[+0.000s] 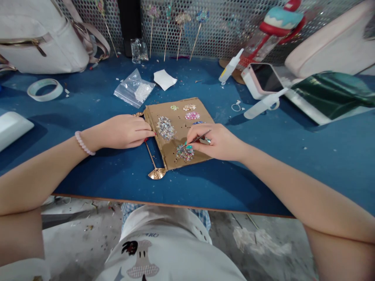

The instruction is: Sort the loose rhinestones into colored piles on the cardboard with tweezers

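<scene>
At frame centre, the right hand [218, 141] pinches tweezers [198, 138] over a bead pile [184, 152]; the left hand [124, 132], fingers curled, grips a gold hairpin [152, 160]. A nudge of the cardboard [178, 130] could mix the piles.

Bare table [73, 171] near front edge; cardboard [175, 156], phone [265, 78] obstruct.

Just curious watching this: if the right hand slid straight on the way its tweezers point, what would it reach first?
Probably the bead pile on the cardboard: the right hand aims its tweezers down-left at it. Depth is unclear.
</scene>
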`<state>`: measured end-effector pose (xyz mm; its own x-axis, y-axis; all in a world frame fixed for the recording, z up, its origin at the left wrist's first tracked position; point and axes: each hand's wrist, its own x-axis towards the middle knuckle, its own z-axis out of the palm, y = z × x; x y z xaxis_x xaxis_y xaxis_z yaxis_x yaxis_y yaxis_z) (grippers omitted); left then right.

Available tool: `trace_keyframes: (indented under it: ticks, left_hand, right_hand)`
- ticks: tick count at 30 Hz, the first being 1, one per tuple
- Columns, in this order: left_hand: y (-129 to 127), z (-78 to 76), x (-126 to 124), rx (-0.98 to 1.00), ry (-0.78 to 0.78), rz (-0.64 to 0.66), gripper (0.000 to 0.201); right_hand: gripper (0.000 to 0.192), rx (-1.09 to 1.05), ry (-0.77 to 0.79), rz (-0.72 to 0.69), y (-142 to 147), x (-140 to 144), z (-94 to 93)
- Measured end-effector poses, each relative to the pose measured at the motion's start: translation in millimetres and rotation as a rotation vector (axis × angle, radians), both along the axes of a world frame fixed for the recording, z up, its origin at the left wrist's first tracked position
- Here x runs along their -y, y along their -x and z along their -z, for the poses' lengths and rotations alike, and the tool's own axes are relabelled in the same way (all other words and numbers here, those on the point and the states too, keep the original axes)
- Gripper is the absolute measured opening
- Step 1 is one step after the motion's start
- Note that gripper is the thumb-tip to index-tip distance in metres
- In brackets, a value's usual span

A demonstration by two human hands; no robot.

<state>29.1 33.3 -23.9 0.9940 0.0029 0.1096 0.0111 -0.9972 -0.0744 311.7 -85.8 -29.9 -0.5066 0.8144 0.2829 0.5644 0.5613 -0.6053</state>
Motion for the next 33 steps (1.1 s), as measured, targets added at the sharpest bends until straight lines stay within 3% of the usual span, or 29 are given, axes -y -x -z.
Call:
trace_keyframes:
  ticks: [6,17,33]
  left_hand:
    - [0,0.4,-1,-0.01,-0.033,0.014,0.035]
    - [-3,-12.3,8,0.031,-0.159,0.07,0.037]
    - [-4,-15.7,11,0.025,-0.168,0.062,0.033]
  right_hand:
    - [0.01,0.008,0.0,0.0,0,1,-1.9]
    - [0.01,0.012,-0.025,-0.033,-1,7,-12.0]
    - [0.012,0.037,-0.032,-0.042,-1,10,-15.5]
